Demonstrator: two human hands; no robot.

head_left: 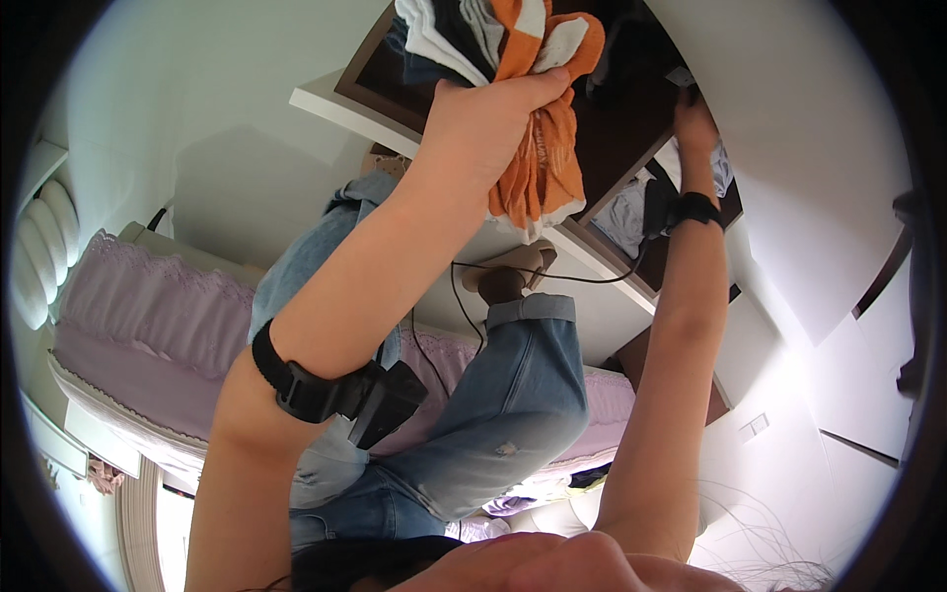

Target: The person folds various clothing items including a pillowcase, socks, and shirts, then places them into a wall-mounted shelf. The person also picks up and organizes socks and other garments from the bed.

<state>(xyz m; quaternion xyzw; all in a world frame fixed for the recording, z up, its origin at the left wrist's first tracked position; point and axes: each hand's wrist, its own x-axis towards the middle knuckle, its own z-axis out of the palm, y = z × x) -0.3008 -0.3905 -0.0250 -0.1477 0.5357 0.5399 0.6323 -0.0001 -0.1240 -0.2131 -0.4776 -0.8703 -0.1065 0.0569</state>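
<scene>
My left hand (492, 122) grips a bunch of socks above an open drawer (629, 126) with a dark brown inside and a white front. Orange socks with white parts (544, 159) hang below the thumb. White, black, grey and dark blue socks (451, 41) fan out beyond the fingers. Deep in the drawer's right side is my right hand (695, 126), its fingers lost in shadow near a small pale thing (679, 76). Whether it holds anything cannot be told. Grey folded cloth (623, 214) lies in a compartment beside my right wrist.
Black straps with devices sit on my left arm (348, 399) and right wrist (695, 211). A black cable (584, 279) loops from the right wrist across my legs. Under the drawer is my slippered foot (510, 270). A bed with a lilac frilled cover (148, 311) stands behind my legs.
</scene>
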